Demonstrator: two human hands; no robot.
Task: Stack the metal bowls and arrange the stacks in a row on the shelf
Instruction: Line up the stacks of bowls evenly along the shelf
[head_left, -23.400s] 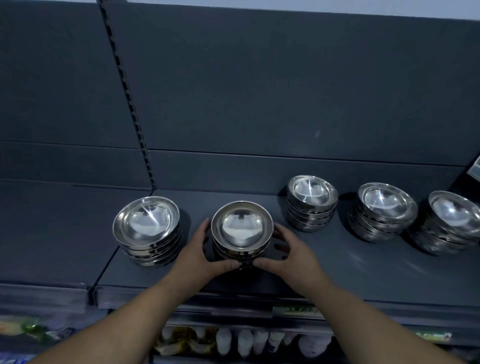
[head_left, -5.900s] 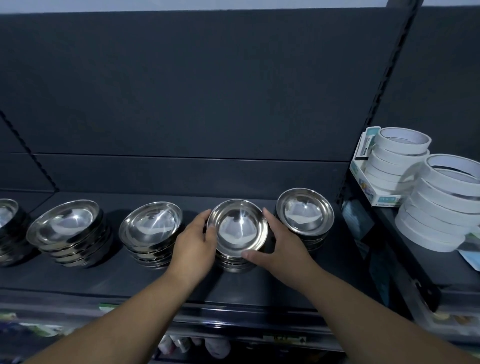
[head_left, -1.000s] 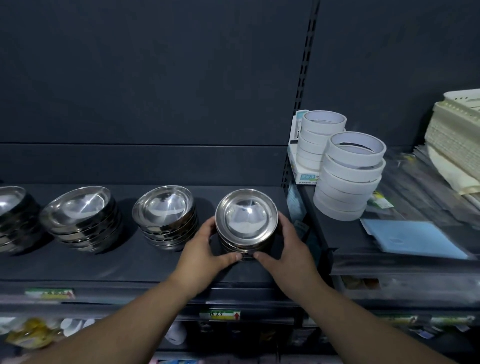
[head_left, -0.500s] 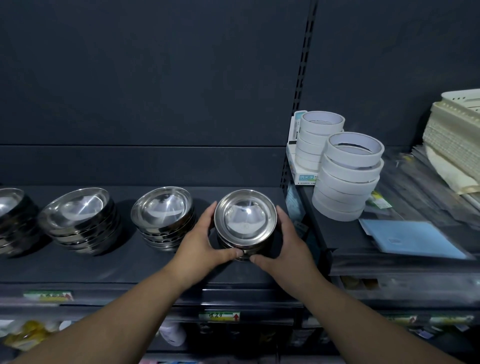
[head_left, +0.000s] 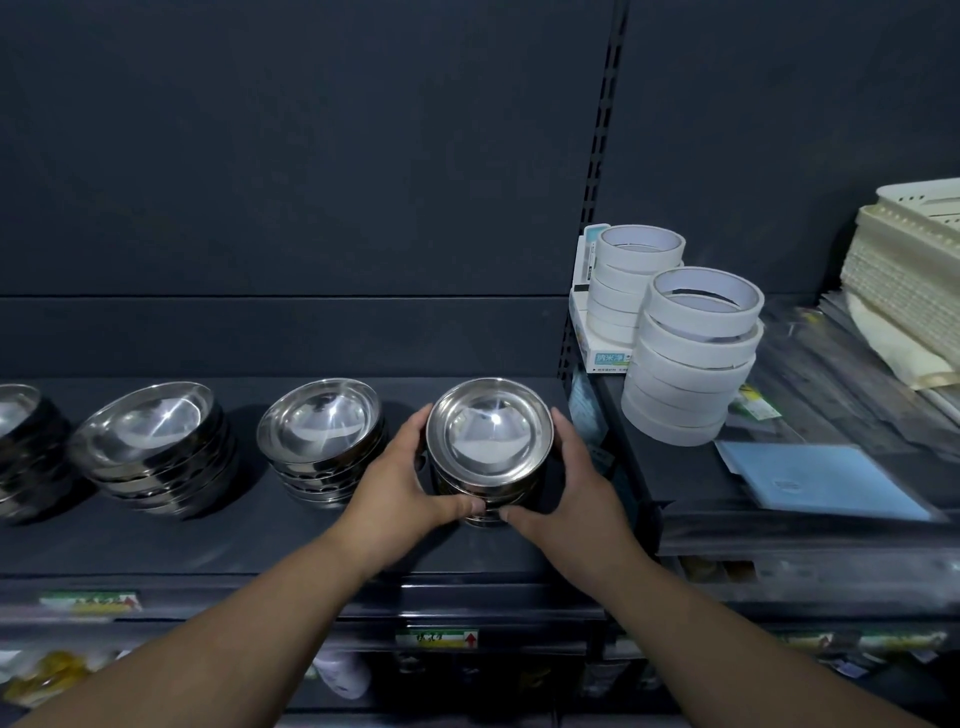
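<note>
Hands (head_left: 400, 480) gripping bowl stack (head_left: 488, 452), dark shelf (head_left: 218, 540)

2 stacks of white tape rolls (head_left: 691, 358) up-right of the fingers (head_left: 571, 441); blue sheet (head_left: 815, 480) farther right; cream baskets (head_left: 909, 270) beyond; price label (head_left: 436, 638) below.

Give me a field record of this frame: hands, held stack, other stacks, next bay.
left hand: grips the left side of the rightmost bowl stack
right hand: grips its right side
rightmost bowl stack: upright, at the right end of the shelf; contact with the shelf cannot be told
second stack: just left of the held one, apart from it
third stack: further left
fourth stack: cut off by the frame edge
next bay: tape rolls, blue sheet, cream trays
</note>
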